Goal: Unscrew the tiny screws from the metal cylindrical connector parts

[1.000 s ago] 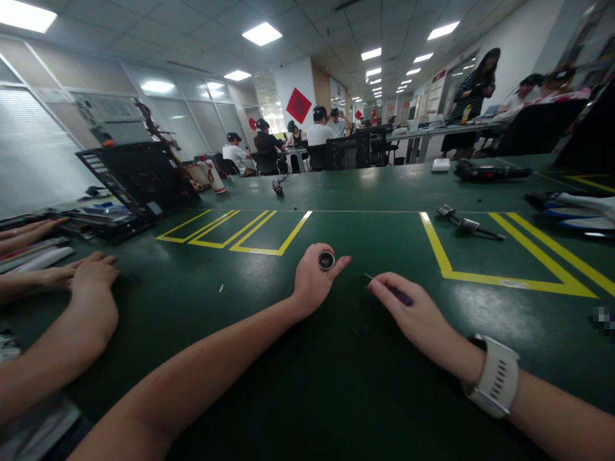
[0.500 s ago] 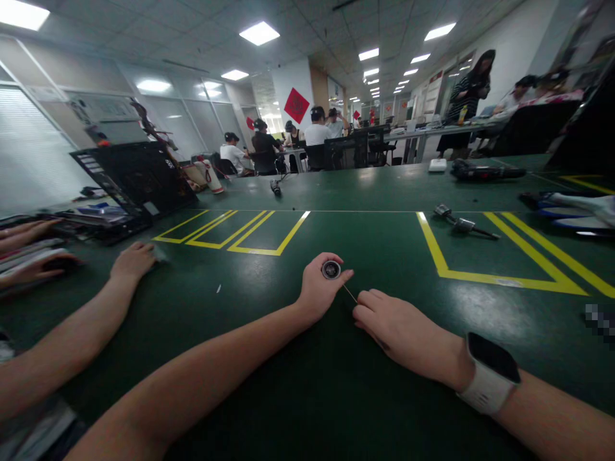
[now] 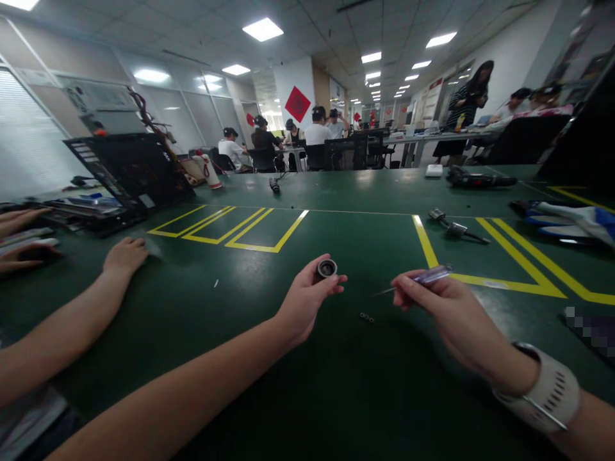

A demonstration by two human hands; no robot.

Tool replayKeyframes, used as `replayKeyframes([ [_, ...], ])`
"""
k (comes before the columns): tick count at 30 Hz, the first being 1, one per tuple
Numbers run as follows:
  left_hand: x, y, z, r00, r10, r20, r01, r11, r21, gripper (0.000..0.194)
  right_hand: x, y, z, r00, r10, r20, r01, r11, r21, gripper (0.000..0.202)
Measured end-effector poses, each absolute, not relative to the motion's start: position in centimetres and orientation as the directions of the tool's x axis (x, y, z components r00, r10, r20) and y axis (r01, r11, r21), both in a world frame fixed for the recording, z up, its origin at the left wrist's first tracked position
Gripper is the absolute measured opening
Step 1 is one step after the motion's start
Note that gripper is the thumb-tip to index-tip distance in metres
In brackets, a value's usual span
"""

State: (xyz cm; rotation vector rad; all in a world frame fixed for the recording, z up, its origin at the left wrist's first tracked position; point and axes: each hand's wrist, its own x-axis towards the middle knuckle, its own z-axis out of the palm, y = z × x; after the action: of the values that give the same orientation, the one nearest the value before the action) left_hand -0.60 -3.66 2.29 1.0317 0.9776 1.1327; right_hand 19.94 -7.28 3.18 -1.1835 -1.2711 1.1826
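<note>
My left hand is wrapped round a dark metal cylinder, its open round end facing up toward me. To the right, my right hand grips a slim screwdriver with a see-through purplish handle. The thin shaft points left toward the cylinder, with a gap between them. Below that gap, a few small metal rings lie together on the green table top.
Metal shaft parts lie inside the yellow tape at the right. Farther back are a black tool, a white box and gloves. Another person's hand rests at the left, near a black frame.
My right hand has moved right and turned, so the screwdriver handle shows and its shaft is away from the cylinder. The small rings are now visible. My left hand has shifted slightly left.
</note>
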Motion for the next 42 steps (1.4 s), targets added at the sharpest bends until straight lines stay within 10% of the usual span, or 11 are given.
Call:
replayKeyframes([
  [19, -1.3, -6.1, 2.1, 0.406, 0.908, -0.104, -0.030, 0.127, 0.991, 0.046, 18.9, -9.1, 1.9, -0.126, 0.979, 0.159, 0.481, 0.200, -0.854, 0.029],
  [42, 0.0, -7.0, 0.6, 0.534, 0.845, 0.000, -0.066, 0.042, 0.997, 0.039, 18.8, -9.2, 1.0, 0.005, 0.996, 0.084, 0.273, 0.079, -0.959, 0.029],
])
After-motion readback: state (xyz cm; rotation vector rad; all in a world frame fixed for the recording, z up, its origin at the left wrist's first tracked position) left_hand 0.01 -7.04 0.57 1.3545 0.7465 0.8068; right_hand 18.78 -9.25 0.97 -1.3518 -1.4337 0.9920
